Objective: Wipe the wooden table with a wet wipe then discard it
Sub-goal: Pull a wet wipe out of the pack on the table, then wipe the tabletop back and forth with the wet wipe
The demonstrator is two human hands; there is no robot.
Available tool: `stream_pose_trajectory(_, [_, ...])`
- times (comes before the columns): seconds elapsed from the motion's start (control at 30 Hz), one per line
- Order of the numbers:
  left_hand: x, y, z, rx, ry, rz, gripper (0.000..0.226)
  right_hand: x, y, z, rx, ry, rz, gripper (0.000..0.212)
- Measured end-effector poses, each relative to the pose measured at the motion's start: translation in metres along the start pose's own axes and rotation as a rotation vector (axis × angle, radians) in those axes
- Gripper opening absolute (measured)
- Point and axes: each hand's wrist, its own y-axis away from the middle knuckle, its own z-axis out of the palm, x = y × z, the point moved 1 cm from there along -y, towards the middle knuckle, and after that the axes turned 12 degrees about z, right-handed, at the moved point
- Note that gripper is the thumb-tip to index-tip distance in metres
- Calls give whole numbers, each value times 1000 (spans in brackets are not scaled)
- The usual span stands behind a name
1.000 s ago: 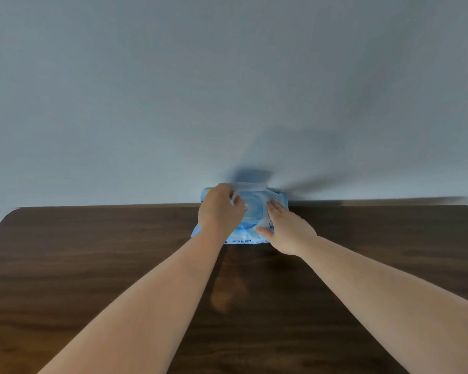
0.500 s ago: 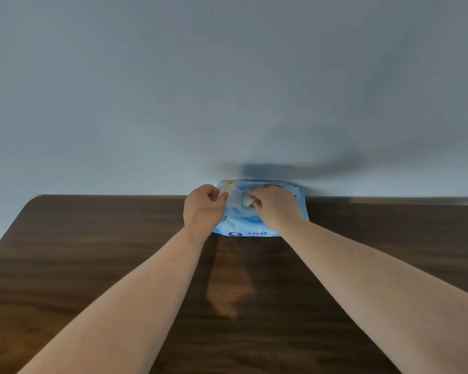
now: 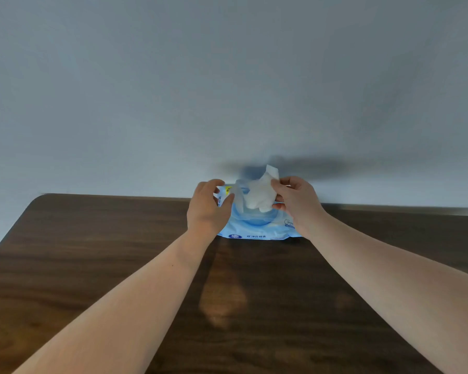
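Note:
A light blue pack of wet wipes [image 3: 256, 229] lies flat on the dark wooden table [image 3: 92, 252], at its far edge by the wall. Its clear lid stands open. My right hand [image 3: 297, 203] pinches a white wet wipe [image 3: 260, 194] that rises crumpled out of the pack's opening. My left hand [image 3: 208, 209] rests on the pack's left end, thumb and fingers curled around the open lid's edge. Both forearms stretch across the table towards the pack.
A plain grey-white wall [image 3: 227, 90] stands directly behind the table's far edge. The table's rounded far-left corner [image 3: 42, 198] shows at the left. No bin is in view.
The lid was flipped open, and my right hand pinched a wipe and has pulled it up out of the pack. My left hand stays on the pack's left end.

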Motion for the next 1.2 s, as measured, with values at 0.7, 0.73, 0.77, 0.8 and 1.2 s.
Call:
stream_pose_trajectory(0.7, [68, 36, -32, -253, 509, -74, 8, -27, 61, -29, -454, -169, 151, 15])
stream_pose_trajectory(0.73, [69, 38, -34, -247, 536, -87, 9, -27, 62, -30, -377, -47, 112, 13])
stream_pose_trajectory(0.77, [71, 39, -35, -244, 560, -101, 9, -27, 64, -31, -303, 58, 74, 11])
stream_pose_trajectory(0.8, [74, 41, -37, -244, 584, -116, 10, -27, 68, -31, -251, 111, 44, 9])
stream_pose_trajectory(1.2, [77, 66, -68, -222, 592, -201, 11, -14, 98, -17, -347, 275, -11, 11])
